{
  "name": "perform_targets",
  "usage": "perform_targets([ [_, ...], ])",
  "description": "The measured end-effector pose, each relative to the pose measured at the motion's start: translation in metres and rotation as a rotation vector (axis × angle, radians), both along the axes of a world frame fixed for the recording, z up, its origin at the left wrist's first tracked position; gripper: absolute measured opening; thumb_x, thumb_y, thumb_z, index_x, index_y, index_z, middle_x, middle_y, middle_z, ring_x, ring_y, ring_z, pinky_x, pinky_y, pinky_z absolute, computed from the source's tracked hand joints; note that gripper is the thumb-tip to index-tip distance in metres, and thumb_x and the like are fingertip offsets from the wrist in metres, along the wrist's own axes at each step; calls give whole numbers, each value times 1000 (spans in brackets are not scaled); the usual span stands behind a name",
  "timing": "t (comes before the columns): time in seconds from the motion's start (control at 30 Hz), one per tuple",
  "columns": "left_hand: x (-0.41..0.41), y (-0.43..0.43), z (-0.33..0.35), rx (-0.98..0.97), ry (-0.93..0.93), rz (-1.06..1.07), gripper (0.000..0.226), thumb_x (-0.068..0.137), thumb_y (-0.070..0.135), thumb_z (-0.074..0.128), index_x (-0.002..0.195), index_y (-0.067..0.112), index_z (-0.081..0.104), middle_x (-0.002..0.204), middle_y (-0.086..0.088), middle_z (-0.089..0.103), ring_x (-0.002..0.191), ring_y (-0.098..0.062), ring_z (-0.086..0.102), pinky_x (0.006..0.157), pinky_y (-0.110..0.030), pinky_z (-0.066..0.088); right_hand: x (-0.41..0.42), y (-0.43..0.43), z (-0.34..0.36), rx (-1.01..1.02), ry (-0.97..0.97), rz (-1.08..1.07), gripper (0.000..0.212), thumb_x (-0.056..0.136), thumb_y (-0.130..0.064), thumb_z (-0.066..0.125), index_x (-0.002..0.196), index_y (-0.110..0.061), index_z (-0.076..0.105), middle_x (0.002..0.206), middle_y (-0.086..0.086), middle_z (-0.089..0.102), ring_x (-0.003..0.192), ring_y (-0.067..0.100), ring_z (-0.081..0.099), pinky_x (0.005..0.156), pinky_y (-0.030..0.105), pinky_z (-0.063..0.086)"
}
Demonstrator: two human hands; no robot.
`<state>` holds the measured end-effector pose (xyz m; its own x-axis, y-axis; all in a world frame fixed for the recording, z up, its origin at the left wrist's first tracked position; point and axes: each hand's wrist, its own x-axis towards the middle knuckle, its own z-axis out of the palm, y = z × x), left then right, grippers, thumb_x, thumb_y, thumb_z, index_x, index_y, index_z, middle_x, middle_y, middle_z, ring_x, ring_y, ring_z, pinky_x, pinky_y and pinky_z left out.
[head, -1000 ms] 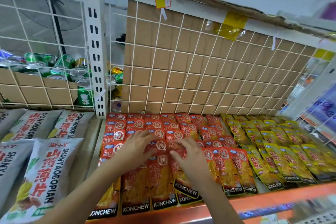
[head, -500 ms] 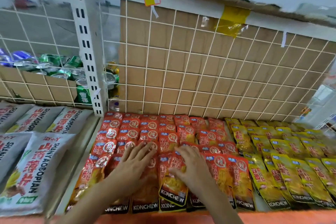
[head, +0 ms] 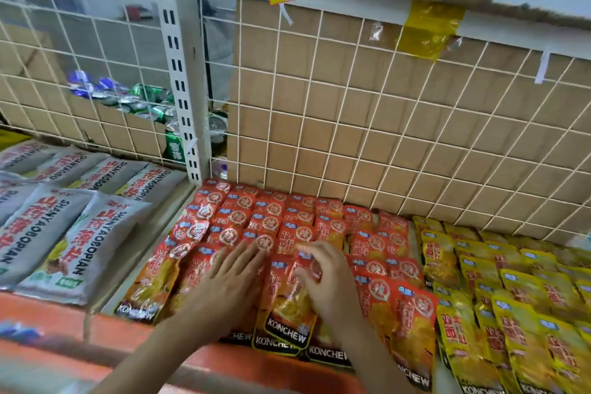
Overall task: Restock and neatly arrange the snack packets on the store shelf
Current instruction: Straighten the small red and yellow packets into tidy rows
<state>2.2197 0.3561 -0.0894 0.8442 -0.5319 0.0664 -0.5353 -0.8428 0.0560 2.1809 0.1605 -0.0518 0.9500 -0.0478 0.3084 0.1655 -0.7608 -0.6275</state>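
Rows of red KONCHEW snack packets (head: 268,217) lie overlapping on the shelf in the middle of the head view. My left hand (head: 228,275) lies flat, fingers straight, pressing on packets left of centre. My right hand (head: 326,278) has its fingers curled at the top edge of a front red packet (head: 287,307), thumb against it, pinching it. That packet sits raised over the front row, its black KONCHEW band toward me.
Yellow KONCHEW packets (head: 499,285) fill the shelf to the right. Large grey SHANYAOBOPIAN bags (head: 80,249) lie to the left. A white wire grid backed with cardboard (head: 367,125) closes the rear. Drink cans (head: 144,102) sit behind the grid. The orange shelf lip (head: 256,365) runs along the front.
The view has shifted right and closer. My right hand's fingers have curled onto the top of the front red packet; my left hand stays flat on the neighbouring packets.
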Motion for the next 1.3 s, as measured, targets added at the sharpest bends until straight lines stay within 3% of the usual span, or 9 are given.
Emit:
perform_targets([
  [0.3,-5,-2,4,-76,61,34,52,100,40,7,134,21,42,134,0,55,123,-23,52,109,-34,10,5,-15,-1,243,-36,-91,32,86,8,53,95,-18,69,95,-17,62,78,-9,55,76,9,43],
  [0.43,-5,-11,28,-226,113,-9,69,96,59,9,119,18,60,114,4,66,108,-17,60,95,-32,45,3,-20,3,285,12,-110,32,88,6,54,94,-23,67,97,-18,62,68,-2,57,65,10,47],
  [0.5,-6,-18,37,-180,101,-76,92,80,80,4,129,21,54,124,9,59,118,-13,53,101,-34,37,3,-20,3,277,27,-114,29,88,3,55,95,-23,65,96,-20,61,67,2,59,63,9,47],
  [0.57,-5,-24,38,-154,160,-73,107,62,92,7,145,28,28,143,13,36,136,-10,27,112,-30,12,3,-19,2,225,8,-126,28,87,2,57,97,-23,66,95,-24,59,75,-4,60,75,6,46],
  [0.63,-2,-28,38,-194,204,-55,85,76,76,37,146,31,19,145,14,28,137,-11,20,114,-29,9,3,-18,-1,188,-16,-139,28,86,2,58,97,-23,67,95,-26,58,88,-11,57,83,3,41],
  [0.73,-1,-31,45,-428,196,-45,66,83,40,64,141,30,33,133,12,38,125,-10,35,104,-24,27,3,-18,-2,184,-40,-145,28,86,2,58,97,-22,67,95,-25,58,96,-12,54,84,1,39],
  [0.9,4,-44,42,-723,276,-64,47,83,7,65,126,23,52,107,15,47,94,3,49,80,-4,37,6,-13,-3,193,-61,-138,26,87,1,58,96,-22,67,94,-20,61,99,-12,53,83,1,39],
  [1.17,12,-61,49,-1071,441,179,36,84,-8,58,97,25,61,84,4,65,82,-11,65,67,-22,55,8,-6,1,199,-43,-83,30,87,-3,59,94,-32,62,96,-24,59,101,-10,53,88,6,40],
  [1.3,14,-63,60,-1186,500,207,25,85,-4,60,100,16,63,85,1,65,78,-9,64,58,-12,50,12,-8,12,265,15,-49,27,88,-4,58,98,-28,63,100,-19,61,97,-5,55,82,9,44],
])
